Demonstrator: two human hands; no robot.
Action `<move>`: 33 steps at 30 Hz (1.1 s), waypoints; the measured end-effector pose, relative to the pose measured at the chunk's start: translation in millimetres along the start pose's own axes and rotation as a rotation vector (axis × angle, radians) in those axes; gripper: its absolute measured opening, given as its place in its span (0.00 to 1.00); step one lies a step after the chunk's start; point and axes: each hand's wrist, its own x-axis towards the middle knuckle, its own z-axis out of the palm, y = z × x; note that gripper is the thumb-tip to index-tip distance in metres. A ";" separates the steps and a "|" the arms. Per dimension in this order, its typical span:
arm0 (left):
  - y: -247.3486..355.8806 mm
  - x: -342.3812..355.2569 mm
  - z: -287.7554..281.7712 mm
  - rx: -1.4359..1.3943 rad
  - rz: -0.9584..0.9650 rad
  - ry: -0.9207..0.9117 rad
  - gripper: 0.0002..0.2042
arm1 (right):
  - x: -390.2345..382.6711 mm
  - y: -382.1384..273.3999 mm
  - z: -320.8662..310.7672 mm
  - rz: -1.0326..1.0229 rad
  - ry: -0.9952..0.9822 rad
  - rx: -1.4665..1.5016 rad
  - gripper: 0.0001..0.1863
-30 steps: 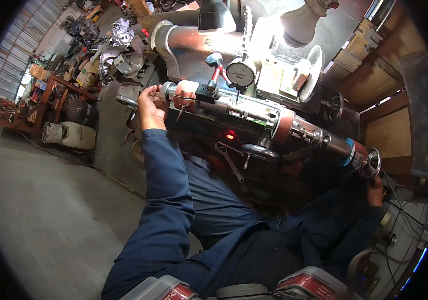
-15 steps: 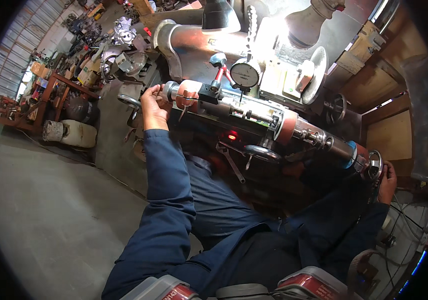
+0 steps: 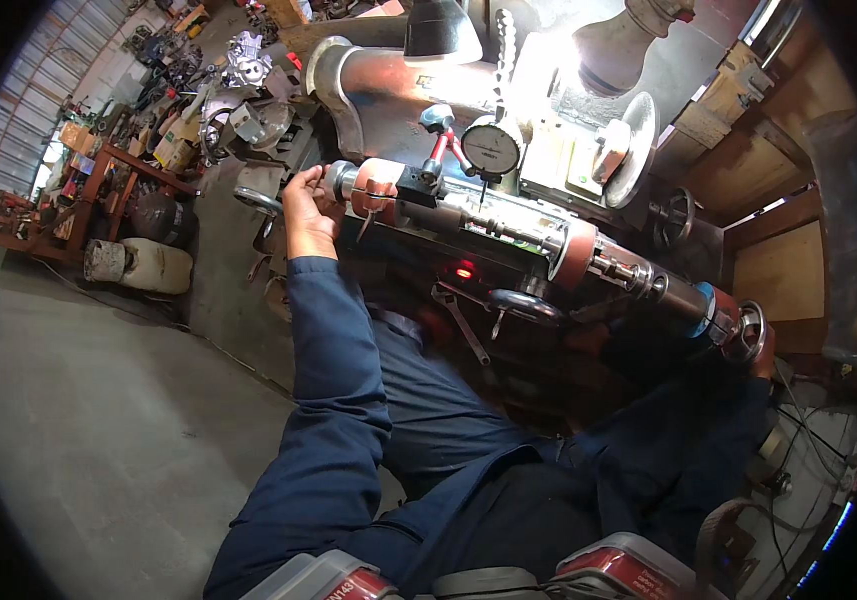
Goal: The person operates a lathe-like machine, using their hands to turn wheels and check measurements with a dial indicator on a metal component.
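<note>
My left hand is curled around a round metal knob at the left end of a long bench machine. At its right end, my right hand is at the rim of a chrome handwheel; shadow and the wheel hide most of its fingers. Between red-brown collars a slim stepped metal shaft lies along the machine. Above the shaft stands a round dial indicator, its stem pointing down, beside a red jointed arm.
A lamp and a grinding wheel stand behind the machine. Below it are another handwheel, an adjustable wrench and a red light. Metal parts crowd the back left, near a pale canister.
My right hand has shifted down and behind the right handwheel's rim, with its forearm. The shaft between the collars looks turned or shifted slightly. My left hand keeps its place on the knob.
</note>
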 end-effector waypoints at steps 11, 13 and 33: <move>-3.6 2.4 3.0 0.026 -0.014 -0.020 0.08 | -52.2 62.6 7.9 0.204 0.066 0.128 0.14; -3.5 2.8 3.2 0.027 0.034 -0.009 0.08 | -57.2 22.7 5.0 0.194 0.043 0.051 0.14; 18.7 -11.6 43.4 0.623 0.029 -0.363 0.38 | -9.8 -100.0 -31.8 0.189 0.238 -0.438 0.20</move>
